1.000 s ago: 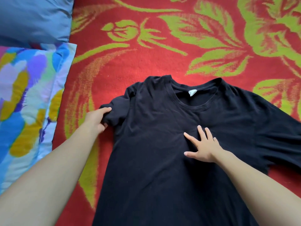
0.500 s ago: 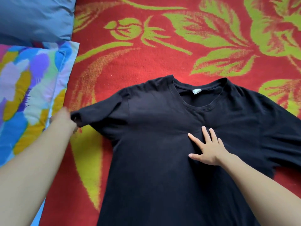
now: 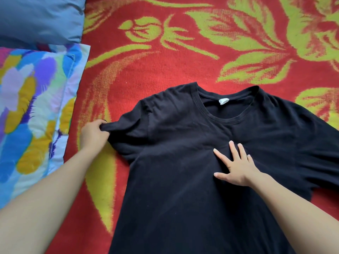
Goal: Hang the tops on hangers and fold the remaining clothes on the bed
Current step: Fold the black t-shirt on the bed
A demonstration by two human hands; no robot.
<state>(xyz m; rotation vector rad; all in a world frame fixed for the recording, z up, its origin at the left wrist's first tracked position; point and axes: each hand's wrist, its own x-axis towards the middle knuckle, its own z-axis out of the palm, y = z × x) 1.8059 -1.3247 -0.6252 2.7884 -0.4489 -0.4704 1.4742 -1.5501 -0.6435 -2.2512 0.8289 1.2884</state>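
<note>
The bed (image 3: 183, 70), spread with a red woven cover patterned in yellow-green flowers (image 3: 256, 57), carries a black round-necked T-shirt (image 3: 183, 189) laid flat, beside a multicoloured brushstroke-print pillow (image 3: 33, 116) and a plain grey-blue pillow (image 3: 40, 19) at the left.

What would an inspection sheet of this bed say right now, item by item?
Surface: red bedspread with a green leaf pattern, lying under everything.
Job's things: black T-shirt spread flat, neck away from the person, white label showing; no hanger seen.
Clutter: nothing seen.
Grips: left hand grips the end of the sleeve; right hand presses flat on the shirt's chest, fingers spread.
Cables: nothing seen.
Surroundings: multicoloured pillow and blue pillow at the left edge.
</note>
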